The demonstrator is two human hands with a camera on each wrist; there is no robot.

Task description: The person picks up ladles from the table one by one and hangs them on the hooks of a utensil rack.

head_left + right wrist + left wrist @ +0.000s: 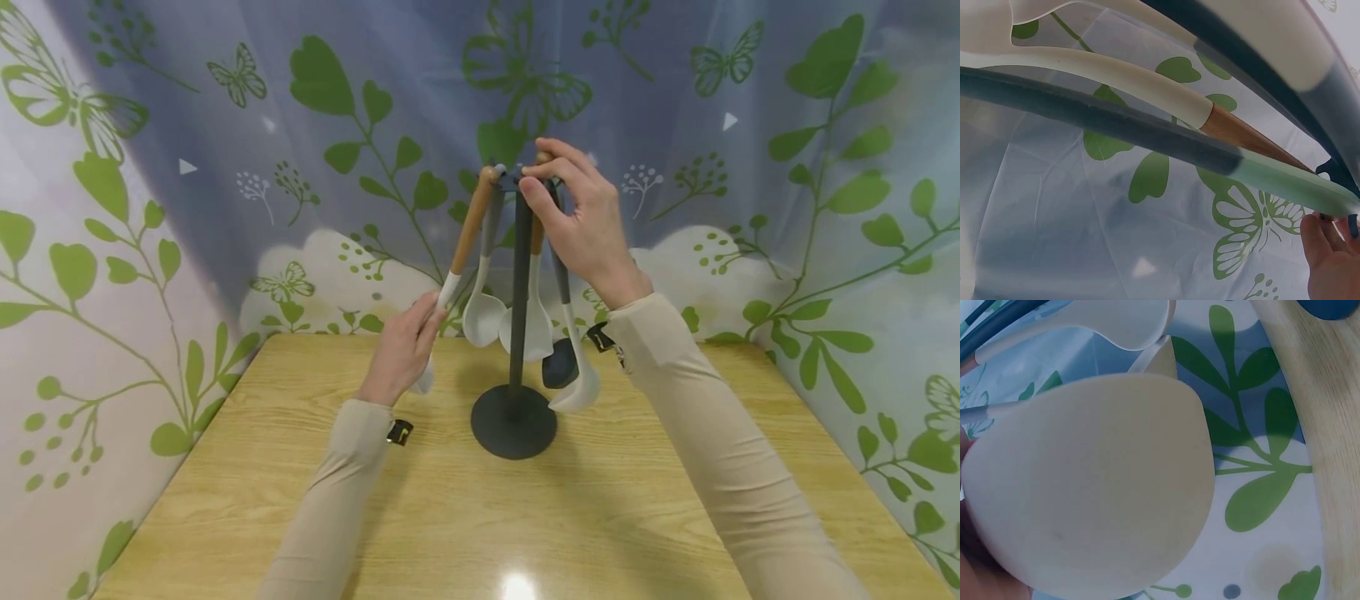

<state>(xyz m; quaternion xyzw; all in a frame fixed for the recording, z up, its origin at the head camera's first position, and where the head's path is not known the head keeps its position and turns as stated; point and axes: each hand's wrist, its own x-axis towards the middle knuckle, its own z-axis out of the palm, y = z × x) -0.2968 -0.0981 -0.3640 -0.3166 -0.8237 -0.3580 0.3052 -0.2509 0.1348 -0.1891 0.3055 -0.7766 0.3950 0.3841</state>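
Note:
A dark utensil stand (520,283) with a round base stands on the table. My left hand (401,350) grips the white neck of a wooden-handled kitchen utensil (471,221), tilted with its handle end up at the stand's top. Its broad, rounded white head (1091,487) fills much of the left wrist view. At the stand's top, my right hand (581,212) pinches around the hook ring with thumb and forefinger, next to a wooden handle end. A white ladle (577,393), a white spoon (483,319), a white spatula (537,329) and a dark turner (560,365) hang around the pole.
The wood-grain table (450,517) reaches back to a curtain (420,100) printed with green leaves and butterflies. More curtain hangs along both sides. Dark wrist straps (401,432) sit at both cuffs.

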